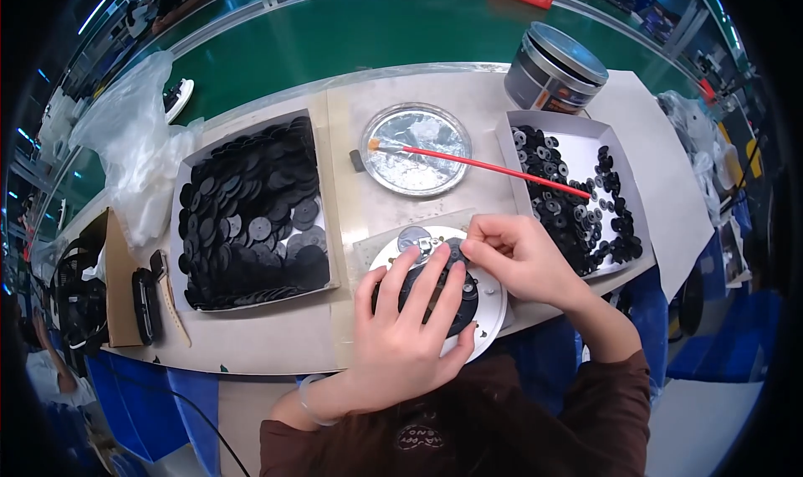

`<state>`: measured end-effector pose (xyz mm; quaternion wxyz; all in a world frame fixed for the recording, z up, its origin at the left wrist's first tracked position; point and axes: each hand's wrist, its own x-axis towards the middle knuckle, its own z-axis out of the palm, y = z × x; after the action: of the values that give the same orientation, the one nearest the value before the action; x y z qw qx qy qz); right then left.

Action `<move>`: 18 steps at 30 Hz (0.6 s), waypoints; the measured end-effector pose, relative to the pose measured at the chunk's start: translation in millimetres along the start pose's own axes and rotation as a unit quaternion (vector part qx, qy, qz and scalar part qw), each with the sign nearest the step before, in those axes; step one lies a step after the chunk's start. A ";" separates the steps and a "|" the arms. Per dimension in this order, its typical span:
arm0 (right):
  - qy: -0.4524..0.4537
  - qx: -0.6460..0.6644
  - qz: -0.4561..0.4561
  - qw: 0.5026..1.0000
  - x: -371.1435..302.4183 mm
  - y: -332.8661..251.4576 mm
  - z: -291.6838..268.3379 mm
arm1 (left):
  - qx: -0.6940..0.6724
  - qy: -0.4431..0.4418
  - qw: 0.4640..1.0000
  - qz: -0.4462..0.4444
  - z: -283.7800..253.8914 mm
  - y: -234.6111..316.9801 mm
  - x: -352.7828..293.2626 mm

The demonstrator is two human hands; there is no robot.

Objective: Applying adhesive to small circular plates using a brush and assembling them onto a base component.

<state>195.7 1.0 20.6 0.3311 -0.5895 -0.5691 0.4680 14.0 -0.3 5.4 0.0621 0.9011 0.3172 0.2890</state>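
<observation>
My left hand (406, 318) lies spread across a round white plate (493, 314) that carries a black disc-shaped mechanism (464, 305). Its fingers reach over the far part of the mechanism, and the thumb rests by the near right edge. At the far right of the same plate, my right hand (523, 255) pinches with thumb and forefinger; whatever is between the tips is hidden. A small clear or grey disc (411, 238) sits at the plate's far edge, just beyond my left fingertips.
On the left stands a box of black toothed discs (324, 226); on the right, a box of small black gears (627, 155). Between them a red brush (502, 174) lies across a round metal lid (418, 184). A tin (548, 75), plastic bag (138, 134) and wristwatch (171, 301) surround these.
</observation>
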 end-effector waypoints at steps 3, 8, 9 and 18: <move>0.001 -0.082 -0.030 0.996 -1.2 -6.3 1.1 | -0.003 0.001 1.000 -0.004 0.4 -0.6 -1.7; 0.026 -0.095 -0.035 0.994 -0.7 -3.7 2.2 | 0.008 0.000 1.000 -0.003 0.9 0.2 -0.7; 0.039 -0.108 -0.049 0.992 -0.3 -3.6 2.8 | 0.007 -0.001 1.000 -0.003 0.8 0.4 -0.2; 0.073 -0.171 -0.111 0.976 0.6 -3.7 4.5 | 0.037 -0.004 0.999 -0.018 3.5 6.5 -0.7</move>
<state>190.2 1.4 22.4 0.3161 -0.6029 -0.6771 0.2796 19.0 -5.6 4.1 0.0355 0.8981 0.3436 0.2720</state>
